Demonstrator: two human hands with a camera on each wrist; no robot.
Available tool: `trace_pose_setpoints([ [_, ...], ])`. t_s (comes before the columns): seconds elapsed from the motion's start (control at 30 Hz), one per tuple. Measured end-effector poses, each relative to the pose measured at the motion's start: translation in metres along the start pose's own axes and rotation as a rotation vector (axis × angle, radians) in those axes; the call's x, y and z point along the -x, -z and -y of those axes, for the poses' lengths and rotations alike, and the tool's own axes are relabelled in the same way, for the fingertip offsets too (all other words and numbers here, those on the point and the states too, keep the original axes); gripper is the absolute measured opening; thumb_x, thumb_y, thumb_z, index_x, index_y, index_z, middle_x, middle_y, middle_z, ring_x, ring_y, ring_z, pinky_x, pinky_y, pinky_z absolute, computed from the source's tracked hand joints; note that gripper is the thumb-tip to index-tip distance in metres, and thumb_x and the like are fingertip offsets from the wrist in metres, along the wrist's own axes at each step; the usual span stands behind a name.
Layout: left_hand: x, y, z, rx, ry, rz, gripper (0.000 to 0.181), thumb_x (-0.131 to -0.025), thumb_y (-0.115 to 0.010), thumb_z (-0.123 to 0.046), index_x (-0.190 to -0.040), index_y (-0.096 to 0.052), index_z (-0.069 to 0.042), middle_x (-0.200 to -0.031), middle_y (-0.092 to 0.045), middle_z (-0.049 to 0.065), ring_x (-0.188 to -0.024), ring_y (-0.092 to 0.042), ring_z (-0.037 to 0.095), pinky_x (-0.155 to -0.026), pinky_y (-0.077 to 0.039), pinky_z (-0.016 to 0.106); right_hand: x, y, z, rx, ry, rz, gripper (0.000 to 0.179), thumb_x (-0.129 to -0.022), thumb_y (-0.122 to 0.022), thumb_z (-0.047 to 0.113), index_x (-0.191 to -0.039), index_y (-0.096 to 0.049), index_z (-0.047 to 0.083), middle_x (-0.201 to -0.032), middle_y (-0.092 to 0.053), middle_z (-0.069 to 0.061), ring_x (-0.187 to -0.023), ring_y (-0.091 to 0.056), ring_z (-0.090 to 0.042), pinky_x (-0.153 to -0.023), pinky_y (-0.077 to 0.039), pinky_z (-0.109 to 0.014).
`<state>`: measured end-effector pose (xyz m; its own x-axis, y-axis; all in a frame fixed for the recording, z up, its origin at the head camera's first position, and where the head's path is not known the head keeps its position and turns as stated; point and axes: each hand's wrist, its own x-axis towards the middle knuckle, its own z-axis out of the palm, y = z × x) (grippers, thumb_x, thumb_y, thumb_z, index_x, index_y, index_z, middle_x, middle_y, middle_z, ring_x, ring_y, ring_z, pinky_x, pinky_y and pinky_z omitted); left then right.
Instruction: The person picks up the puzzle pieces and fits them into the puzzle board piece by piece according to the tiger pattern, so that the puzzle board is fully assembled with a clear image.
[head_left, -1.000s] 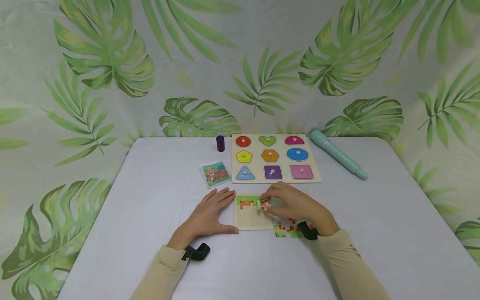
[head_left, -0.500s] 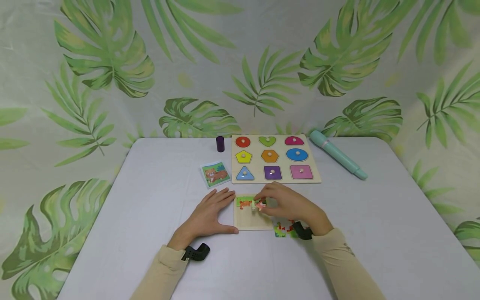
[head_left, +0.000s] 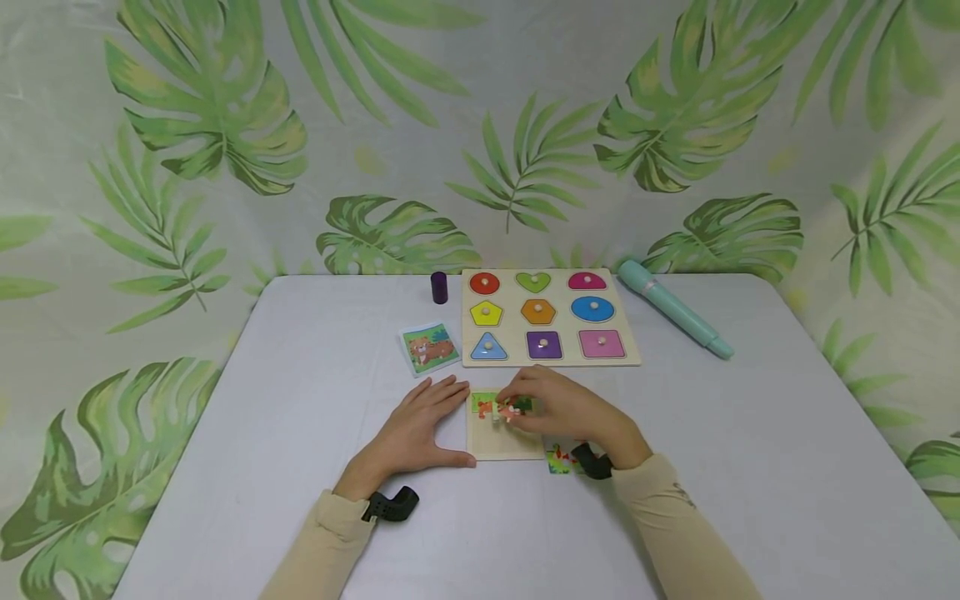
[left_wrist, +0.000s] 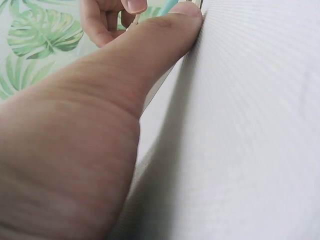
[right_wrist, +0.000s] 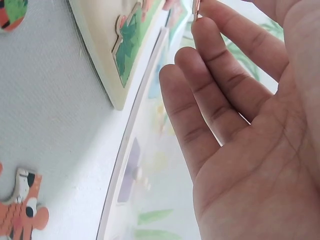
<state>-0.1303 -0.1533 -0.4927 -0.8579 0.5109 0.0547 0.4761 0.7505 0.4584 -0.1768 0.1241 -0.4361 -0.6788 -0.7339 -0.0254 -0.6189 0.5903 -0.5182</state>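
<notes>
In the head view the right hand (head_left: 566,406) hid part of the puzzle piece (head_left: 506,411) in its fingers and the upper right corner of the wooden tray (head_left: 506,447); the black wrist camera (head_left: 591,461) covered some loose pieces (head_left: 558,460), their number untold; both sleeves (head_left: 315,550) ran off the bottom edge; in the left wrist view the left hand (left_wrist: 85,130) hid most of the tray; in the right wrist view a tiger-face piece (right_wrist: 25,212) was cut off at left, the shape board (head_left: 517,342) blurred.

Puzzle tray (head_left: 507,443) pale beige; cylinder (head_left: 439,288) dark purple; backdrop (head_left: 420,150) green-leaf patterned.
</notes>
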Motion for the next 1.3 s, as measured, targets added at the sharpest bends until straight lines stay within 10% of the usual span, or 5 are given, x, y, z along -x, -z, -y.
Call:
trace_pose_setpoints([
  [1.3, 0.000, -0.004, 0.002, 0.003, -0.012, -0.014, 0.109, -0.077, -0.075, -0.074, -0.159, -0.040, -0.012, -0.166, -0.038, 0.000, -0.158, -0.024, 0.019, -0.132, -0.010, 0.044, -0.015, -0.025, 0.012, 0.061, 0.026, 0.009, 0.031, -0.096, -0.075, 0.029, -0.125, -0.074, 0.018, -0.118, -0.068, 0.005, -0.109, -0.060, -0.013, -0.101, -0.056, -0.036],
])
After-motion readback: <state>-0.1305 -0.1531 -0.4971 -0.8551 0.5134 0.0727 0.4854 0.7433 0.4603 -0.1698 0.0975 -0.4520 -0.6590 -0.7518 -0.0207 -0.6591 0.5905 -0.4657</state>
